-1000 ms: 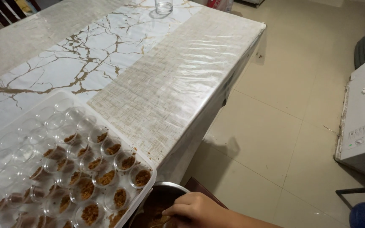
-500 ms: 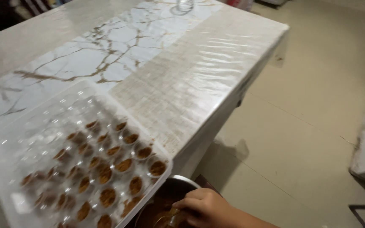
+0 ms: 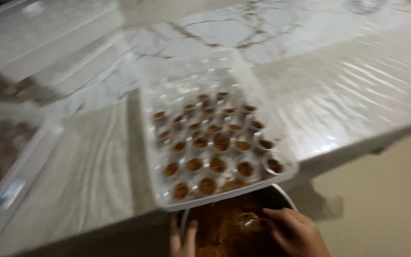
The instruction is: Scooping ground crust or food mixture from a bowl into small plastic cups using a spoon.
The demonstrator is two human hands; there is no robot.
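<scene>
Below the table edge, at the bottom of the view, a round metal bowl [image 3: 281, 194] holds a brown crumbly mix [image 3: 222, 228]. Right hand [image 3: 297, 232] reaches into it, fingers pinched on a small spoon [image 3: 249, 220] that lies in the mix. Left hand [image 3: 182, 237] rests on the bowl's near-left rim, fingers curled over it — thumb side hidden, so how firmly it grips I cannot tell. Just above the bowl, overhanging the edge of the marble-patterned table [image 3: 357, 90], sits a clear plastic tray [image 3: 177, 81] of small cups; most near cups carry brown filling, the far rows look bare. Blurred clear containers [image 3: 48, 33] stand at the far left.
</scene>
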